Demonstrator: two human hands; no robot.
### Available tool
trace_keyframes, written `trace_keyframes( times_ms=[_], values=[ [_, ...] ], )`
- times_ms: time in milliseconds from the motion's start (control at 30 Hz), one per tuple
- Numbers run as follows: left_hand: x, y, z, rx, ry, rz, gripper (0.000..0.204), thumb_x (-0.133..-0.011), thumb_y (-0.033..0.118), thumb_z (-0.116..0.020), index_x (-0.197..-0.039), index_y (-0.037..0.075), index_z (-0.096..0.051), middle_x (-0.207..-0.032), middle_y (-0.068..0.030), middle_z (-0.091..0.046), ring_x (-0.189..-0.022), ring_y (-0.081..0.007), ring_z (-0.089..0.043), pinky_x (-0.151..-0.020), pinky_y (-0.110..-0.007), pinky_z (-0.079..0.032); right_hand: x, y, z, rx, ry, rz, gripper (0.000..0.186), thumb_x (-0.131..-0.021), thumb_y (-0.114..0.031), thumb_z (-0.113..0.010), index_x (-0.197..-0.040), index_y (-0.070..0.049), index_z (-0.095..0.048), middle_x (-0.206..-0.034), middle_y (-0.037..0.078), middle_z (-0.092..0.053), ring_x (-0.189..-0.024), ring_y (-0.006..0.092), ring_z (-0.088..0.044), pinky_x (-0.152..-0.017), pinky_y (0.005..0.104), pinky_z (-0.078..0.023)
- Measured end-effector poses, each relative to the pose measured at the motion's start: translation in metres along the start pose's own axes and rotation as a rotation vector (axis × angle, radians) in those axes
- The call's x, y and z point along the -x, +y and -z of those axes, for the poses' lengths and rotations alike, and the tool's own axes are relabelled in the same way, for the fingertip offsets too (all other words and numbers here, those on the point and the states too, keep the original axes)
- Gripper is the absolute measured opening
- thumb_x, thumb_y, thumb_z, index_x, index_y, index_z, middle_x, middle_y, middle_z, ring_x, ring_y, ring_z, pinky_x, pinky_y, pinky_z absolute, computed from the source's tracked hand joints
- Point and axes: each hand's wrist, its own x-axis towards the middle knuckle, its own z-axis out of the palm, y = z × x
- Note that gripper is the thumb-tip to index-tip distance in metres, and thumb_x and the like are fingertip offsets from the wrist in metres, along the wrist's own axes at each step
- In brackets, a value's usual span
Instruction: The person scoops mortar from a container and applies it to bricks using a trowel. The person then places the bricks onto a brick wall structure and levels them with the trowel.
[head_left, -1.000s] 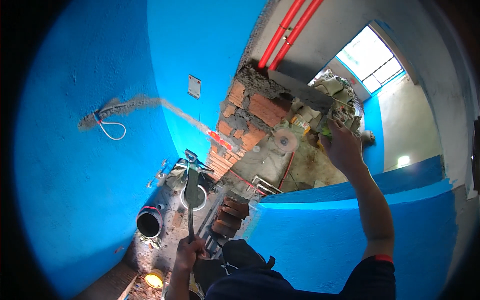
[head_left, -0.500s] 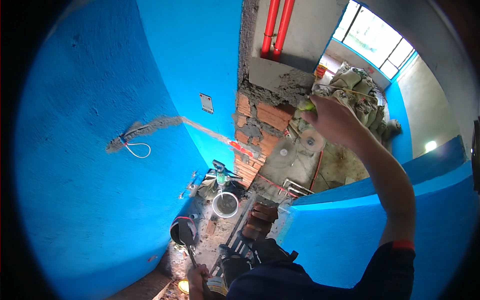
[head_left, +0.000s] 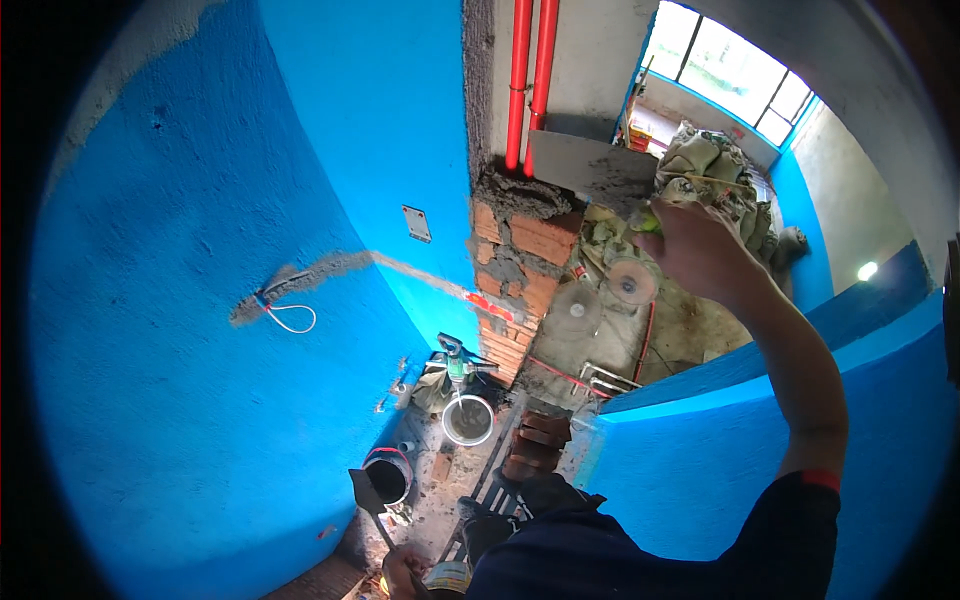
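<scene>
My right hand (head_left: 700,245), at the end of my outstretched arm, is closed round the yellow-green handle of a plastering trowel. The trowel's wide grey blade (head_left: 590,165), smeared with mortar, is held beside the top of a brick column (head_left: 540,238). Wet mortar (head_left: 525,195) lies on the uppermost bricks. At the lower edge my left hand (head_left: 402,572) grips the shaft of a small shovel-like tool with a flat dark blade (head_left: 367,490). That blade is just left of a dark bucket (head_left: 388,475); I cannot tell whether they touch.
A green mixing drill (head_left: 455,365) stands in a pale mortar bucket (head_left: 468,420). Loose bricks (head_left: 535,445) are stacked by my legs on a slatted platform. Red pipes (head_left: 528,90) run above the column. Sacks (head_left: 705,165) and fans (head_left: 631,283) fill the space beyond the blue half-wall (head_left: 720,370).
The plastering trowel has moved right, off the column top, uncovering mortar there. My left hand's shovel-like tool has shifted from over the dark bucket to its left side. The view has turned slightly.
</scene>
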Motion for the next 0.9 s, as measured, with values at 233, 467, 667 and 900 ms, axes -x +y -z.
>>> trace_keyframes(
  times_ms=[233,467,667,900],
  values=[
    [-0.001,0.004,0.005,0.060,0.011,-0.027,0.024,-0.080,0.012,-0.054,-0.060,0.008,-0.044,-0.052,-0.0086,-0.045,-0.039,-0.0172,-0.041,-0.050,-0.034,-0.045,-0.022,-0.006,-0.001,-0.938,-0.466,-0.066,0.046,-0.093,-0.042,-0.052,-0.066,-0.005,-0.057,-0.051,0.003,-0.053,-0.045,0.0144,-0.051,-0.055,0.0330,-0.045],
    [0.010,-0.007,0.013,0.102,0.083,-0.022,0.025,-0.080,0.012,-0.057,-0.059,0.008,-0.043,-0.052,-0.0077,-0.045,-0.040,-0.0178,-0.042,-0.049,-0.034,-0.045,-0.003,-0.049,-0.132,-1.030,-0.490,0.024,0.039,-0.089,-0.036,-0.059,-0.067,-0.004,-0.056,-0.048,0.001,-0.051,-0.041,0.0115,-0.049,-0.047,0.0308,-0.040],
    [0.022,-0.012,0.020,0.004,0.285,0.079,0.021,-0.088,0.020,-0.060,-0.070,0.010,-0.056,-0.055,-0.0009,-0.047,-0.047,-0.0143,-0.047,-0.045,-0.027,-0.040,-0.015,-0.045,-0.176,-1.032,-0.287,0.086,0.038,-0.088,-0.038,-0.060,-0.071,-0.004,-0.058,-0.049,0.002,-0.053,-0.042,0.0155,-0.051,-0.048,0.0332,-0.041],
    [0.015,-0.036,0.040,0.096,0.214,0.033,0.019,-0.088,0.019,-0.059,-0.072,0.009,-0.056,-0.058,-0.0022,-0.049,-0.050,-0.0151,-0.048,-0.047,-0.028,-0.042,0.010,-0.024,-0.146,-1.196,-0.369,-0.098,0.032,-0.089,-0.033,-0.060,-0.076,-0.004,-0.058,-0.052,0.003,-0.054,-0.042,0.0123,-0.052,-0.044,0.0292,-0.039]
  ],
)
